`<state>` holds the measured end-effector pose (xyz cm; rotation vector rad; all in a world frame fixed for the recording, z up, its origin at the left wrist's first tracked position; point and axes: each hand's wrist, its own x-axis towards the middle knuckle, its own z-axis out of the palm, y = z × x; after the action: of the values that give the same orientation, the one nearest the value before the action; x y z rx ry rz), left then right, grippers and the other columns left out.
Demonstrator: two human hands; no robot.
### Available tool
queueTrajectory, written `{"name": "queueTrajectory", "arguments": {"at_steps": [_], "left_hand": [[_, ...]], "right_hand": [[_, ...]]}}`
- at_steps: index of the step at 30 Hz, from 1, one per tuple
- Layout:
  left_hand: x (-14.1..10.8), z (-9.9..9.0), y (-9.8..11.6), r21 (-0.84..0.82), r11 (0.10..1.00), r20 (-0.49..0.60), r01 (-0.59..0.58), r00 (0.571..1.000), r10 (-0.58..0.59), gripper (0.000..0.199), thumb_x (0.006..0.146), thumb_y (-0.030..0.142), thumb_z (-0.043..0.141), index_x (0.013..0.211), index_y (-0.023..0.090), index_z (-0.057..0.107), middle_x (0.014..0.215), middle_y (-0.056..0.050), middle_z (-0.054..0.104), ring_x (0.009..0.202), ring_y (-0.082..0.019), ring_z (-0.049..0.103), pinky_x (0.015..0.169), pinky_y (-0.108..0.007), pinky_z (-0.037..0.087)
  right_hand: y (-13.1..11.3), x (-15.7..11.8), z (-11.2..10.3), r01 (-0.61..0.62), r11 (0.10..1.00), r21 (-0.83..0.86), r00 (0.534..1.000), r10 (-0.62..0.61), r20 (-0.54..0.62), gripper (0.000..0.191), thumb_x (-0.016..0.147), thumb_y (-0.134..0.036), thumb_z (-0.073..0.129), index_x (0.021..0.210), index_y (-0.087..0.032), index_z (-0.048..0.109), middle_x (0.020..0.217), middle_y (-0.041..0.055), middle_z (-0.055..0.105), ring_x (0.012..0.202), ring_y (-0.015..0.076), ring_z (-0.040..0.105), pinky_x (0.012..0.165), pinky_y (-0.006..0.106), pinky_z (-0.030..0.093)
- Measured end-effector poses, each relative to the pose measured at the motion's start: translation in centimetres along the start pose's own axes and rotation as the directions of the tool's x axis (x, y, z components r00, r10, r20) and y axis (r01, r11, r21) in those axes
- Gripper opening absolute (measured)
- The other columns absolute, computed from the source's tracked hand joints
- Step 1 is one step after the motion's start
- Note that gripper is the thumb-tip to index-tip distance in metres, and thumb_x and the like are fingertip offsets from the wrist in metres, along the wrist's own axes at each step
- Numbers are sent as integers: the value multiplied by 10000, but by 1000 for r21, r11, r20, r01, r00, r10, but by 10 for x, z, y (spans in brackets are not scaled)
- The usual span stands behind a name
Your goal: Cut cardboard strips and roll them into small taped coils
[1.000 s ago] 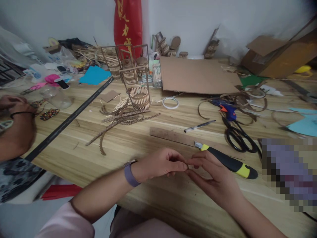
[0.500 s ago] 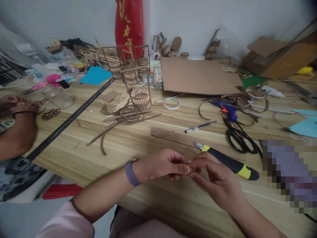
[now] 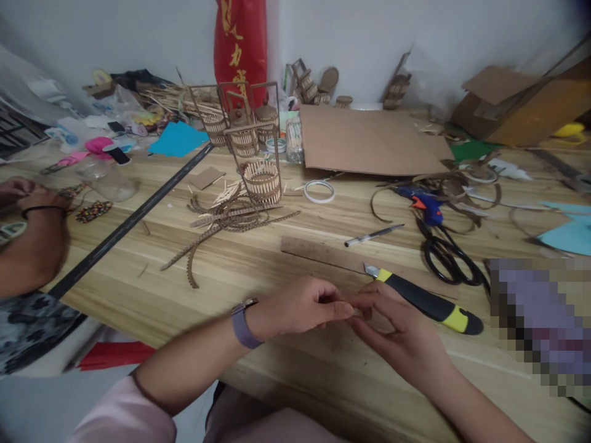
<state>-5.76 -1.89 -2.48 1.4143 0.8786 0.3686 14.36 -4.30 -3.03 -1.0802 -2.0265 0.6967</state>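
My left hand [image 3: 307, 306], with a purple watch band at the wrist, is closed in a pinch above the near part of the table. Its thumb and fingertips meet those of my right hand [image 3: 401, 323], which is pinched too. Whatever sits between the fingertips is too small and covered to make out. Just beyond my right hand lies a black and yellow utility knife [image 3: 425, 303], its blade showing, across a flat brown cardboard strip [image 3: 323, 255]. A pen [image 3: 373, 235] rests past the strip. Black-handled scissors [image 3: 450, 258] lie to the right.
A small stick basket with a tall handle [image 3: 262, 181] stands behind curled cardboard strips [image 3: 231, 215]. Farther back are a cardboard sheet [image 3: 373, 141], a tape roll [image 3: 319, 191] and a blue glue gun [image 3: 429, 209]. Another person's arm [image 3: 39, 240] rests at the left beside a clear jar [image 3: 108, 178].
My right fingertips have shifted slightly to the left, closer against my left thumb. Both hands stay pinched together, and the things on the table have not moved.
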Motion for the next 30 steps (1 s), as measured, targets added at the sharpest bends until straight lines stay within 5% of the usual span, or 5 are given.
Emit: {"name": "queueTrajectory", "arguments": {"at_steps": [5,12,17,23,30], "left_hand": [[-1,0,4,-96,995,4,0,1000,0,525,802,667,598,790,142,597,650,44,499,542,-69,418,504,-207,312],[-7,1,13,164,965,-180,-207,955,235,397,903,466,592,1165,177,670,849,-27,668,714,-120,548,621,-213,394],[-8,-6,18,221,933,-60,-285,951,305,411,978,441,462,1141,149,701,909,-67,705,779,-152,609,701,-243,435],[-5,-2,17,222,919,-118,-325,927,356,261,905,348,627,1075,169,710,1001,-66,700,880,-162,622,755,-241,464],[-3,6,4,450,769,-132,-454,818,560,213,915,350,615,954,153,687,956,-82,676,914,-168,621,828,-260,468]], "right_hand": [[3,0,3,-274,918,288,961,273,44,148,792,-361,701,732,-226,694,669,4,597,605,141,552,559,261,463],[8,-5,13,-500,452,739,756,643,119,339,586,-454,863,755,-211,697,718,2,645,698,157,562,661,296,449],[8,-5,12,-517,343,784,741,639,209,317,579,-433,866,746,-214,709,694,6,625,658,150,527,625,292,446],[8,-7,13,-519,427,740,810,522,267,285,723,-493,736,739,-220,658,718,41,615,675,184,541,601,321,478],[-2,-6,16,-573,271,773,762,524,381,281,698,-480,766,760,-213,701,782,54,660,711,180,567,631,305,483]]}}
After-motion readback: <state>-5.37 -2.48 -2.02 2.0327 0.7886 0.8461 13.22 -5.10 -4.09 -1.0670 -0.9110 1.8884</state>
